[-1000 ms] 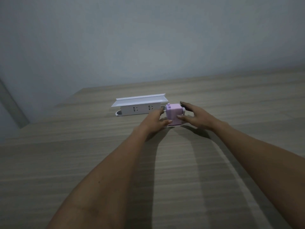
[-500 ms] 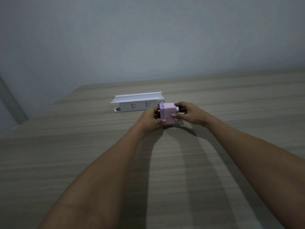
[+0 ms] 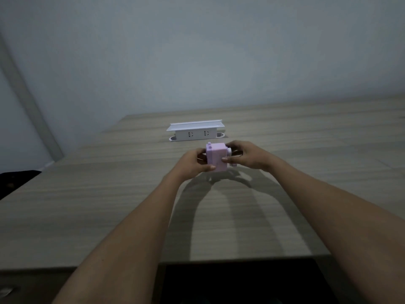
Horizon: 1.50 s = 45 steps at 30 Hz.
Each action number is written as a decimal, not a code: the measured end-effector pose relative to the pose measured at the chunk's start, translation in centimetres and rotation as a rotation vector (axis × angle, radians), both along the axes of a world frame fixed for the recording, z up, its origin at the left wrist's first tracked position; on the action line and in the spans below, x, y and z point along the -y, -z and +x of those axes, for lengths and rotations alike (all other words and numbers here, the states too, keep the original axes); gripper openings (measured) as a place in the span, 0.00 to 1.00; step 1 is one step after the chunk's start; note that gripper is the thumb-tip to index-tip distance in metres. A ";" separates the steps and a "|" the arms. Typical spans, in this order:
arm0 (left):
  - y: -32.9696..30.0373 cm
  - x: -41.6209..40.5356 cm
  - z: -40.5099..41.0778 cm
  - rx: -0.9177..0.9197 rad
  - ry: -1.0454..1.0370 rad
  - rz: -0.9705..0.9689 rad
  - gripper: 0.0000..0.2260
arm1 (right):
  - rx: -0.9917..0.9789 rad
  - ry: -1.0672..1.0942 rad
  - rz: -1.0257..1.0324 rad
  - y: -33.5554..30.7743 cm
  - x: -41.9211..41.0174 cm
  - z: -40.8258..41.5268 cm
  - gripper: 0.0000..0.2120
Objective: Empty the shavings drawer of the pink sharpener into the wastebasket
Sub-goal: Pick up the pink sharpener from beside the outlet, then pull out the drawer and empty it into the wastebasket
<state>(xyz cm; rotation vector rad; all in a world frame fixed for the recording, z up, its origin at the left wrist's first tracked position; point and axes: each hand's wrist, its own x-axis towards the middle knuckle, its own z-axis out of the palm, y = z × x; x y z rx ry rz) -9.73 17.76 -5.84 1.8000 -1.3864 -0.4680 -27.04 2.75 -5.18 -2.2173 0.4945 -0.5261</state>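
Note:
The pink sharpener (image 3: 216, 156) is a small boxy block with a pale crank on its right side. It is lifted a little above the wooden table (image 3: 306, 137), with its shadow on the wood below. My left hand (image 3: 192, 163) grips its left side, thumb along the lower front edge. My right hand (image 3: 249, 155) holds its right side near the crank, thumb on the front face. Its shavings drawer looks shut. No wastebasket is in view.
A white power strip box (image 3: 195, 131) with a raised lid stands on the table just beyond the sharpener. A wall runs behind the table. Dark areas lie past the left edge (image 3: 15, 181) and under the near edge (image 3: 241, 281).
Both hands have closed on the pink sharpener, lifted it off the table and drawn it toward me, away from the power strip box.

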 end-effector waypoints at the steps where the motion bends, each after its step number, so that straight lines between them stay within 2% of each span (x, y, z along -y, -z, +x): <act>1: 0.3 -0.5 -0.1 0.002 0.005 0.008 0.26 | -0.008 0.001 0.003 0.4 -0.4 -0.2 0.26; 14: 2.9 -4.2 -3.0 -0.124 -0.072 -0.007 0.25 | -0.064 0.016 -0.084 2.4 -4.6 -2.4 0.26; 18: 3.2 -4.3 -3.0 -0.145 -0.102 -0.022 0.27 | -0.070 0.013 -0.081 2.5 -4.5 -2.3 0.25; 22: 3.1 -5.3 -2.1 -0.168 -0.140 -0.006 0.33 | -0.088 0.019 -0.067 2.4 -4.4 -2.3 0.25; 28: 2.7 -7.7 0.3 -0.176 -0.167 0.009 0.33 | -0.121 0.032 -0.041 2.2 -4.5 -2.7 0.25; 32: 1.5 -9.8 1.6 -0.150 -0.177 0.001 0.35 | -0.156 0.051 -0.070 2.0 -4.9 -3.3 0.35; 35: 0.3 -11.1 1.8 -0.157 -0.182 -0.020 0.35 | -0.130 0.102 -0.139 1.1 -5.8 -3.9 0.39; 45: -3.1 -12.7 -2.8 -0.163 -0.081 -0.150 0.32 | 0.051 0.122 -0.187 -2.5 -8.8 -7.2 0.38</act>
